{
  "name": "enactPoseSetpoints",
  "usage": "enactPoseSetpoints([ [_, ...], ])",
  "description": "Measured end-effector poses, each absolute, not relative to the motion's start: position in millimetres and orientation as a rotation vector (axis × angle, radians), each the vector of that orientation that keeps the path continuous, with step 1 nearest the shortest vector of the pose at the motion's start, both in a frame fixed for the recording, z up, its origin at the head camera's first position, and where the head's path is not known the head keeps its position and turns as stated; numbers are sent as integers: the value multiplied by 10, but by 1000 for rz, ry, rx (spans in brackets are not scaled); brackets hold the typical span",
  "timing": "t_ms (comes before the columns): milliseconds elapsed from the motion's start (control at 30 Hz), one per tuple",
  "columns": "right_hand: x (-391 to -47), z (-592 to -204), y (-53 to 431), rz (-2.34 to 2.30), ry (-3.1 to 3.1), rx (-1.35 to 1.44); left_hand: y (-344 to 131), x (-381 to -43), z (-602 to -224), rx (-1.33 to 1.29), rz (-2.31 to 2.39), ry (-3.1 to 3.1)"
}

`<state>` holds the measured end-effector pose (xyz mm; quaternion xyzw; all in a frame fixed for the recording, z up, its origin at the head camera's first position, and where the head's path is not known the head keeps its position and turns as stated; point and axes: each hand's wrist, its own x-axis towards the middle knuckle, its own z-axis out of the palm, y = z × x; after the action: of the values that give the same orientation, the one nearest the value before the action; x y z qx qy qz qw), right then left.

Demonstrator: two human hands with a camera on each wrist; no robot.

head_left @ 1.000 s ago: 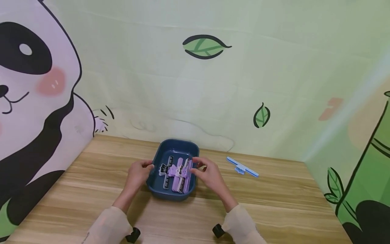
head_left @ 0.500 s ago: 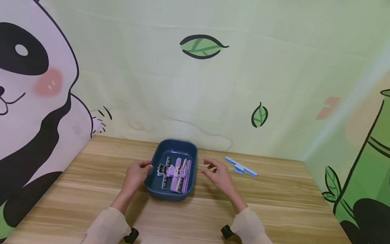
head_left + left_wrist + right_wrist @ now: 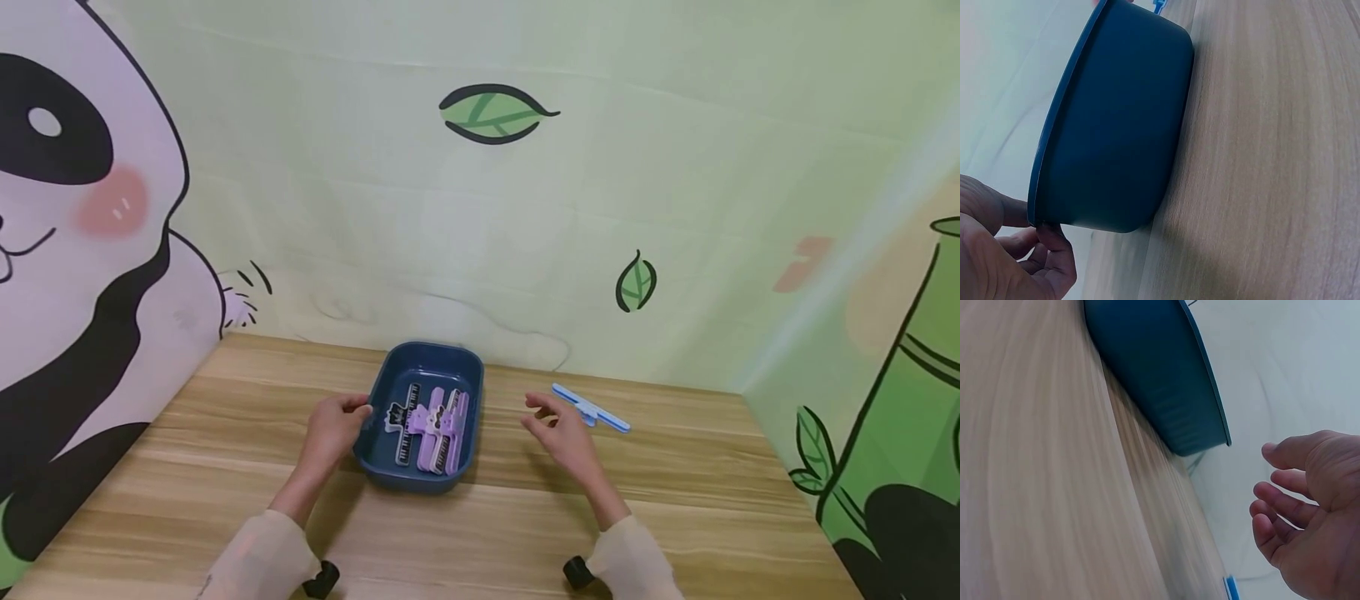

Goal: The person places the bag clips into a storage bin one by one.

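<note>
My left hand [image 3: 333, 427] pinches the left rim of a dark blue plastic basin [image 3: 382, 475]; the left wrist view has the thumb and fingers on either side of that rim [image 3: 1044, 156]. Inside the basin lie several long-barred clips side by side: a black one with piano-key print [image 3: 405, 425] and, to its right, purple ones [image 3: 426, 454] around another piano-key clip. Between the basin and a light blue clip [image 3: 592, 408] on the table hovers my right hand [image 3: 562, 433], its fingers loosely bent and holding nothing. That hand partly covers the blue clip's handle.
The wood-grain table [image 3: 712, 467] carries the basin near its back edge. Behind it hangs a pale green cloth backdrop [image 3: 337, 167] with printed leaves, and a panda print [image 3: 67, 250] is at the left. Black camera mounts [image 3: 577, 573] sit at both wrists.
My right hand has moved off the basin's right side, going right toward the light blue clip. The left hand stays on the rim, and the view has shifted slightly.
</note>
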<state>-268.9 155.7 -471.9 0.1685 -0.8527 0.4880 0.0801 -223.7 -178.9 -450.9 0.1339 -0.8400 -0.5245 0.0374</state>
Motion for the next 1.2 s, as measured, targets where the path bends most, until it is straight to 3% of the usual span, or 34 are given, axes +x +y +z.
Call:
enactPoseSetpoints([
  [1200, -2706, -4730, 2393, 1339, -2594, 120, -1788, -2233, -4501, 422, -1594, -2586],
])
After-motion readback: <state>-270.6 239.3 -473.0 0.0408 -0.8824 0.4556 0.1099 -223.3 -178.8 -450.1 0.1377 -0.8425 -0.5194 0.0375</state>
